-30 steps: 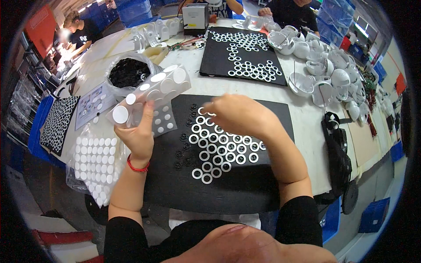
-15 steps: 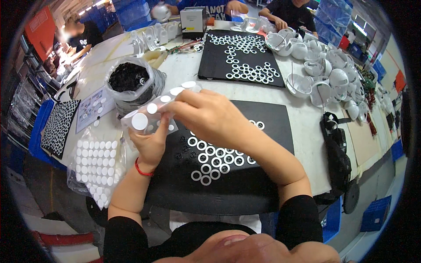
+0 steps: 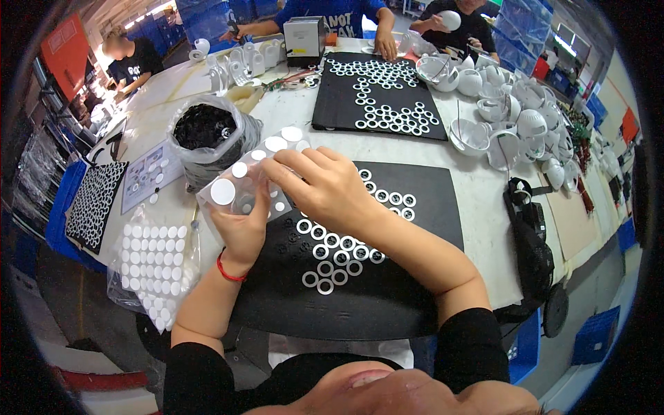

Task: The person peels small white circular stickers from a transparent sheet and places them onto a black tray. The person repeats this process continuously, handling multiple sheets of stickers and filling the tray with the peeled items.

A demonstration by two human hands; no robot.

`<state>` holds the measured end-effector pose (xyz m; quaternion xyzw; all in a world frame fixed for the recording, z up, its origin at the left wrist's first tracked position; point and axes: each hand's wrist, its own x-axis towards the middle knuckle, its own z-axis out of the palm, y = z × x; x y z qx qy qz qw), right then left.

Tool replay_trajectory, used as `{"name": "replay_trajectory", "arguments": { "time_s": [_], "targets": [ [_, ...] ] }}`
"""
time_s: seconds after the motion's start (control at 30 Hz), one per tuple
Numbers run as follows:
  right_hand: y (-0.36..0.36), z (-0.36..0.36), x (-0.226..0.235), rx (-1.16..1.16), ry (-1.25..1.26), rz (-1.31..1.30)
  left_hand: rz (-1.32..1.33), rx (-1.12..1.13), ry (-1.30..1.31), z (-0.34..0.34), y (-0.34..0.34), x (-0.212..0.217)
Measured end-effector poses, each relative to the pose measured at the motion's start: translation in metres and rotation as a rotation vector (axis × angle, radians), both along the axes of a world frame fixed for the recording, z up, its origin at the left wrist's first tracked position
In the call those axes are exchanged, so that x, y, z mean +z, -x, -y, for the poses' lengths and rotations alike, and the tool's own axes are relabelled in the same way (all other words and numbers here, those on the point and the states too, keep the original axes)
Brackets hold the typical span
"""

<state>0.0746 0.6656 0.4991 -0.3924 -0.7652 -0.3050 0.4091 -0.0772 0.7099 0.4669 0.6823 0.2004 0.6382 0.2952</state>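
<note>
My left hand [image 3: 242,225], with a red cord round its wrist, grips the lower edge of a clear sheet of round white stickers [image 3: 223,192]. My right hand [image 3: 321,183] has its fingers bent over the right side of the same sheet; whether a single sticker is between its fingertips cannot be made out. The sheet is tilted above the left edge of a black mat [image 3: 387,297]. White rings [image 3: 325,285] lie in a cluster on that mat under my right forearm, with several small black round parts [image 3: 294,238] left of them.
A bag of small black parts [image 3: 204,128] stands beyond my left hand. More sticker sheets [image 3: 152,256] lie at left. A second ring-covered mat [image 3: 332,104] is ahead; white shells [image 3: 532,124] are heaped at right. Co-workers sit across the table, one holding a white shell [image 3: 450,21].
The sheet has turned to lie flatter toward me, showing more of its face. My right fingers have spread a little over it. Across the table, a co-worker's hand has come to the far mat.
</note>
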Motion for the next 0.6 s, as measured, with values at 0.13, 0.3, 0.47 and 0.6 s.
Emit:
{"name": "replay_trajectory", "arguments": {
  "time_s": [0.13,0.3,0.47,0.6],
  "targets": [
    [0.0013,-0.0016,-0.0057,-0.011,0.025,-0.018,-0.054,0.014,-0.048,-0.0051,0.0017,-0.0033],
    [0.001,-0.0007,-0.0079,0.009,0.047,-0.033,-0.053,-0.025,-0.002,0.0005,0.0026,-0.0056],
    [0.0029,-0.0018,-0.0062,0.053,0.022,-0.052,-0.019,-0.016,-0.023,0.0017,0.0001,-0.0064],
    [-0.0018,0.0003,-0.0022,0.065,0.031,-0.016,-0.009,-0.022,-0.048,0.0006,-0.0004,-0.0093]
  ]
}}
